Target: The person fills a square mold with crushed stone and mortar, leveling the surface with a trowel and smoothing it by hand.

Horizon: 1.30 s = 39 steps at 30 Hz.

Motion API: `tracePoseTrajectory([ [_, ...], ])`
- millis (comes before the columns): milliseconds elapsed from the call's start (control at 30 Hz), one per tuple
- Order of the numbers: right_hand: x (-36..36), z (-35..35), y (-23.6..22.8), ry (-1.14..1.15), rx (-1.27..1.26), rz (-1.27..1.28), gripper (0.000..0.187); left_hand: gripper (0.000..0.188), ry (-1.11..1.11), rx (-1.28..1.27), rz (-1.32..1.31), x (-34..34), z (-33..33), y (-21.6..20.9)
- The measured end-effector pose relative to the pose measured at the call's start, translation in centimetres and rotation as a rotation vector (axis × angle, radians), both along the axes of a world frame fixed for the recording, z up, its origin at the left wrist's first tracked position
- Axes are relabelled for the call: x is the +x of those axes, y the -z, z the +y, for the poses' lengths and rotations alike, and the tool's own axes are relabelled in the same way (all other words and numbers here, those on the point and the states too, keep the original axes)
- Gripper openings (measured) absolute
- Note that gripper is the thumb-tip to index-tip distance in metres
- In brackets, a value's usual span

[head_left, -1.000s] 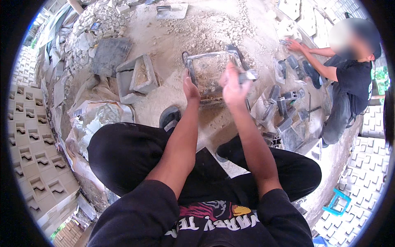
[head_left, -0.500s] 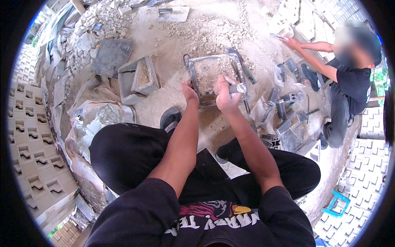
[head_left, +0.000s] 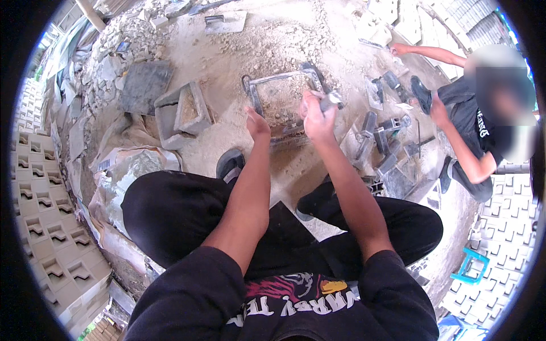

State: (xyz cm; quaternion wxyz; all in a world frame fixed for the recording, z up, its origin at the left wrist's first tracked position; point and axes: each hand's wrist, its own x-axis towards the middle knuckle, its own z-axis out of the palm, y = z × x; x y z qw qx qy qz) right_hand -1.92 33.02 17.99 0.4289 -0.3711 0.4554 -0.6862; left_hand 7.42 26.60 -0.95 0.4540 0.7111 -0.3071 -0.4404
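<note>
In front of me lies a square metal mould frame (head_left: 276, 79) filled with sandy grey-brown mix. My right hand (head_left: 317, 122) is closed round a short grey cylindrical tool (head_left: 330, 101) over the frame's right part; its lower end is hidden. At the frame's left side is my left hand (head_left: 259, 124), with its fingers partly hidden and blurred, so whether it grips the rim does not show. A dark bar (head_left: 314, 72) rests by the frame's far right corner.
Left of the frame stand a hollow grey concrete block (head_left: 165, 116), a dark plate (head_left: 147, 85) and an open bag of pale powder (head_left: 128, 176). Metal mould parts (head_left: 387, 136) lie at right, near a seated co-worker (head_left: 489, 113). A trowel (head_left: 224, 23) lies beyond, beside rubble.
My view has shifted slightly to the right. My right hand still holds the grey tool over the frame. The co-worker has turned, with one arm lowered and the other still reaching out.
</note>
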Motion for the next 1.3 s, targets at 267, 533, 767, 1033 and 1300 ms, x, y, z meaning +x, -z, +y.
tracePoseTrajectory([
  [267, -3.2, -1.8, 1.2, 0.092, 0.044, 0.145, 0.024, 0.087, 0.11, 0.071, -0.008, 0.6, -0.5, -0.2],
  [533, -7.0, -1.5, 1.7, 0.031, 0.125, 0.056, 0.035, 0.077, 0.279, -0.014, -0.247, -0.3, -0.6, -0.9],
  [767, -9.7, -0.7, 0.0, 0.062, 0.166, -0.002, 0.039, 0.079, 0.302, 0.135, -0.302, -0.8, -0.2, -2.5],
  [1033, -9.9, -1.5, 0.7, 0.212, 0.195, 0.032, 0.032, 0.078, 0.314, 0.117, -0.285, -0.7, 0.0, -2.8],
  [1300, -6.6, -3.2, -3.3, 0.272, 0.122, 0.131, 0.047, 0.067, 0.288, -0.147, -0.346, -0.5, -0.4, -1.5],
])
